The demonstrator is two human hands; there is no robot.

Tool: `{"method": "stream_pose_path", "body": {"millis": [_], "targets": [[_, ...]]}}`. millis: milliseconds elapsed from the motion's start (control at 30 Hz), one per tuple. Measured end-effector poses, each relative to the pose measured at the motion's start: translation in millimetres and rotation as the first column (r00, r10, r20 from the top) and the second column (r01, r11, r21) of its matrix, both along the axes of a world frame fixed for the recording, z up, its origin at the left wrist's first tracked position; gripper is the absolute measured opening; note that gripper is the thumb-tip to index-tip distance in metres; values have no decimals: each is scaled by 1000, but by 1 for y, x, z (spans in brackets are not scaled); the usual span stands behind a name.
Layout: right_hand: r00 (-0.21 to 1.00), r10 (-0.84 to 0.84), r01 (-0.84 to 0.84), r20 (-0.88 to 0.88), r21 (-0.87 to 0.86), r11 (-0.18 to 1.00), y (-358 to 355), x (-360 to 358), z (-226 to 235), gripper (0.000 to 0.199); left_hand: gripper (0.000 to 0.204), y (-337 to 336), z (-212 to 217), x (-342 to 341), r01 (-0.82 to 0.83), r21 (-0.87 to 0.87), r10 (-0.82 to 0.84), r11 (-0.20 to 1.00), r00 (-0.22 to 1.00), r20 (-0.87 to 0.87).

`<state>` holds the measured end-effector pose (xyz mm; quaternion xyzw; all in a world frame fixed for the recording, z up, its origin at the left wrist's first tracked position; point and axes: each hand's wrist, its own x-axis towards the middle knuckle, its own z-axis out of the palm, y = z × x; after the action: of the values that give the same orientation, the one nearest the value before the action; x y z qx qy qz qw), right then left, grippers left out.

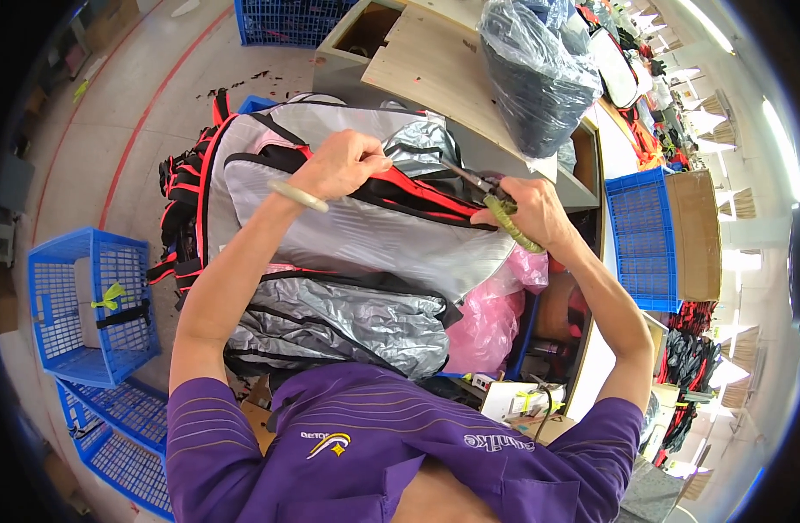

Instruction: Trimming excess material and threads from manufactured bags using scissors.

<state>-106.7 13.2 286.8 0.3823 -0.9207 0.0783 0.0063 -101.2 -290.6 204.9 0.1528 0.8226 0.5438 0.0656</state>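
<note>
My left hand (343, 164) pinched the grey bag (365, 235) at its red trim; my right hand (531, 213) was closed around small snips (491, 196) touching that edge.

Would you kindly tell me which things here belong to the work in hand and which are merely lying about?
In hand:
- left hand pinching the silver, black and red bag
- right hand holding green-handled snips at the bag

Lying about:
- blue crate
- pink plastic bag
- clear-wrapped dark bundle
- wooden table
</note>
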Motion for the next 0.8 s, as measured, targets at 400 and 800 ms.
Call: {"method": "stream_pose_path", "body": {"millis": [400, 800], "targets": [[964, -214, 254, 155, -313, 915, -14, 34, -22, 49, 24, -98, -2, -56, 185, -597, -357, 781, 916, -183], [934, -250, 328, 254, -338, 882, -33, 9, -18, 36, 20, -129, -35, -31, 158, -178, -161, 971, 987, -3]]}}
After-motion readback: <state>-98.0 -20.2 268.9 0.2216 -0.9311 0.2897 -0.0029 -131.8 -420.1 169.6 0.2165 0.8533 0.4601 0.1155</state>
